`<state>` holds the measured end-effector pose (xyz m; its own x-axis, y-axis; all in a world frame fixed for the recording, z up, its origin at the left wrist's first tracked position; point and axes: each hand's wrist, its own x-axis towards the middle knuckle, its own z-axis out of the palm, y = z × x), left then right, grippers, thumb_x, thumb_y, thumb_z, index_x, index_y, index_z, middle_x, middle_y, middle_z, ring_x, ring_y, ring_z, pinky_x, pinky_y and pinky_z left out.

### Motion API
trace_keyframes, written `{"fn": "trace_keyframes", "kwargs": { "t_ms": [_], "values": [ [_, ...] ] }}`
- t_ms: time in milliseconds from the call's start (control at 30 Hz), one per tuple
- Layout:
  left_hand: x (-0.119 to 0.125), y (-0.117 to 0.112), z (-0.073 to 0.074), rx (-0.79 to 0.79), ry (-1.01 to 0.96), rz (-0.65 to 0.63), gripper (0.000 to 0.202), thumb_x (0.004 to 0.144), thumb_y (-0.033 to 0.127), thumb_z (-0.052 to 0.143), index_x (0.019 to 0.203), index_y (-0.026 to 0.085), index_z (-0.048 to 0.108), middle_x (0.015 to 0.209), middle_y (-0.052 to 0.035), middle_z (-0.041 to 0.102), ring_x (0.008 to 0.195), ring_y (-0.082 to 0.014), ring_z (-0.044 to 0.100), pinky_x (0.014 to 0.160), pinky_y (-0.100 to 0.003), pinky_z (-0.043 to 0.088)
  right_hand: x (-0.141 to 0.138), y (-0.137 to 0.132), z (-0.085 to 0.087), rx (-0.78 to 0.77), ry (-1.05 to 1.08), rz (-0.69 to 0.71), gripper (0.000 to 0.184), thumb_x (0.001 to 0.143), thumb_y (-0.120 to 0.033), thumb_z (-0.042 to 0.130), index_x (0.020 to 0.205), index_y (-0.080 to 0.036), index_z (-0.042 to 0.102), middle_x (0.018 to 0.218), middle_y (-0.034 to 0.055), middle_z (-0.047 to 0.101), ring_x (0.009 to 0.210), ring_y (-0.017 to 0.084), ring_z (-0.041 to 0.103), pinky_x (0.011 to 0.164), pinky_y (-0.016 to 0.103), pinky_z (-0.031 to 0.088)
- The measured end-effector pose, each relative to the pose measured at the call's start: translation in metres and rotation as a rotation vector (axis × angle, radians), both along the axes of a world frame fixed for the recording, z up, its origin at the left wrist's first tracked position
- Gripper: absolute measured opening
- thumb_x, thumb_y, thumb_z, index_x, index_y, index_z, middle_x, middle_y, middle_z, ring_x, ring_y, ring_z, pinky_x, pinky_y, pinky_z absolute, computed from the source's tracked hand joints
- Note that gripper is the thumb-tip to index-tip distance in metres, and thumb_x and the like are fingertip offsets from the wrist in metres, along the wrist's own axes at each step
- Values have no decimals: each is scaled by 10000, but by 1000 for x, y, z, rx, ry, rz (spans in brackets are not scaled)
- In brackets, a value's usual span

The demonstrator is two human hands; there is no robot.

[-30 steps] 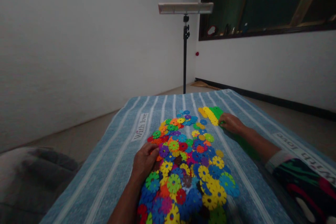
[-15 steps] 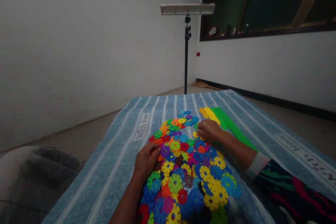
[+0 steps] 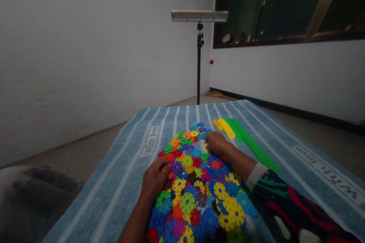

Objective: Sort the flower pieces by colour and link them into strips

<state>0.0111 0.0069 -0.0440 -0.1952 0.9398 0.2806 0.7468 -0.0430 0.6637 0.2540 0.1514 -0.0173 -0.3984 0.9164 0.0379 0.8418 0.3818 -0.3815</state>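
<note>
A large heap of colourful plastic snowflake discs (image 3: 187,202), round with notched rims, lies on a striped blue cloth. At the heap's left edge rests my left hand (image 3: 155,178), its fingers curled and pressed together by a purple disc (image 3: 176,167). Whether anything is between them is hidden. My right hand (image 3: 217,143) is closed over the heap's far right part, fingertips down beside a yellow disc (image 3: 206,147); what it grips, if anything, is too small to make out. Just beyond that hand lie rows of overlapping yellow discs (image 3: 227,128) and green discs (image 3: 253,146).
The striped cloth (image 3: 119,174) with printed lettering covers the table. Behind its far edge stands a black stand (image 3: 199,68) carrying a flat panel (image 3: 199,16). A grey cloth bundle (image 3: 37,201) is at the lower left. Walls and a dark window (image 3: 291,3) close off the room.
My right hand has shifted slightly left over the heap, away from the yellow row. My left hand stays at the heap's left edge. The whole view has tilted a little.
</note>
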Motion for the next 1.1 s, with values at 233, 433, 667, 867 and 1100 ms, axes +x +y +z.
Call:
{"fn": "trace_keyframes", "kwargs": {
  "t_ms": [233,433,667,867,1100],
  "values": [
    [2,-1,1,5,-5,15,264,748,404,495,730,213,676,757,-15,646,767,-205,631,722,-317,470,42,18,19,-39,116,53,147,705,-152,606,790,-151,726,734,3,700,698,133,625,593,197,416],
    [3,-2,3,-3,-4,16,257,748,402,494,714,216,669,755,-13,652,769,-203,629,715,-309,469,108,47,21,61,4,-5,173,684,-136,598,776,-169,740,760,5,720,725,137,629,617,199,396],
    [2,-1,1,7,-11,17,246,743,401,512,730,219,677,760,-7,659,760,-198,633,710,-299,477,126,53,11,44,-144,-22,246,689,-98,596,843,-195,762,840,18,744,804,153,651,639,196,388],
    [1,-1,-1,4,-18,5,248,752,396,506,721,218,675,758,-8,660,762,-195,633,720,-297,475,126,53,11,56,-229,-62,287,730,-110,568,913,-210,766,916,37,741,872,166,644,667,202,385],
    [0,0,-4,3,-13,10,251,753,396,506,737,213,677,776,-15,660,774,-204,633,734,-312,479,111,37,15,116,-287,-82,292,788,-187,551,1011,-207,739,1025,81,722,941,206,634,691,233,391]
  ]
}}
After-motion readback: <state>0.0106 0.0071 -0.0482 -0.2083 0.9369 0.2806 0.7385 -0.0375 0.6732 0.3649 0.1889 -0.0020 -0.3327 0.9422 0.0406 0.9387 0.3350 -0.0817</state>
